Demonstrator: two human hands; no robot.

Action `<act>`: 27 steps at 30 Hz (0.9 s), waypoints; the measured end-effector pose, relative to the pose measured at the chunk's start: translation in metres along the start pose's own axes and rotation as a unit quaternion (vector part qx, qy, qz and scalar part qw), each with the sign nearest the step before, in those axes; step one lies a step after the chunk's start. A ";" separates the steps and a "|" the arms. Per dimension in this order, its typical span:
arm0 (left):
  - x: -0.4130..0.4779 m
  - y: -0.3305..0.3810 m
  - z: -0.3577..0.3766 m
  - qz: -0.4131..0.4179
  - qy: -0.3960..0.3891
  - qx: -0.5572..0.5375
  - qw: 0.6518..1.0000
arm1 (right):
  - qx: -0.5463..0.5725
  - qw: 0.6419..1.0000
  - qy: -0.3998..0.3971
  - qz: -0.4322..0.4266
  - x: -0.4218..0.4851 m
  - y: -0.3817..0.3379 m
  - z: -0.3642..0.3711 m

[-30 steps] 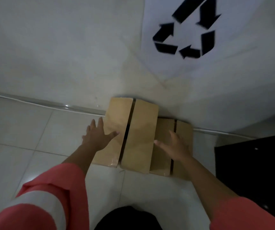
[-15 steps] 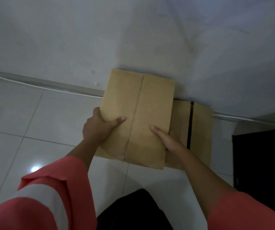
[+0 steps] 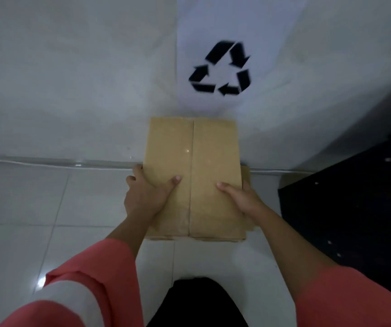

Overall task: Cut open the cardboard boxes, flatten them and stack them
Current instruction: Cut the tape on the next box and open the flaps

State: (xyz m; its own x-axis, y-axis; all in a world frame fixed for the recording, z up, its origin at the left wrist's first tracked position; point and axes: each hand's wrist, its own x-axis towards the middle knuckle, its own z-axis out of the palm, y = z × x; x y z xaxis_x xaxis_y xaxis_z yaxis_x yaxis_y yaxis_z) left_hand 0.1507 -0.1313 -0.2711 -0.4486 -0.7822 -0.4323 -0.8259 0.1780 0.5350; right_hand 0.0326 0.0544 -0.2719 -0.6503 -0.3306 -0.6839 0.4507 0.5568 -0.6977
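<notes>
While the left hand (image 3: pixel 146 197) clamps the left edge of the flattened box (image 3: pixel 193 175) at mid-frame, thumb on top and fingers curled around the side, the cardboard lies with its long axis running away from the person toward the wall. It is matte brown and stiff, with a straight seam down the middle. Just right of that seam the right hand (image 3: pixel 242 200) grips the right edge the same way. Both hands are equally near. A sliver of a second cardboard piece (image 3: pixel 246 175) shows beneath at right, so lowering it squarely looks like the next move. The recycling sign (image 3: pixel 220 68) hangs above.
</notes>
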 end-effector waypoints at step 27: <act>-0.405 0.369 -0.008 0.259 -0.012 -0.069 0.963 | 0.200 0.941 0.204 -0.183 -0.366 -0.063 -0.425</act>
State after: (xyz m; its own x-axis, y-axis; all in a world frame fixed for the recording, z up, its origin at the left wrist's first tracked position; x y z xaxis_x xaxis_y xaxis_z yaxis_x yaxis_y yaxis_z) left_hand 0.0302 0.2468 0.1076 -0.7983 -0.5944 -0.0972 -0.4362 0.4594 0.7738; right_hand -0.0179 0.4645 0.1134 -0.9504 -0.0780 -0.3011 0.2926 0.1044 -0.9505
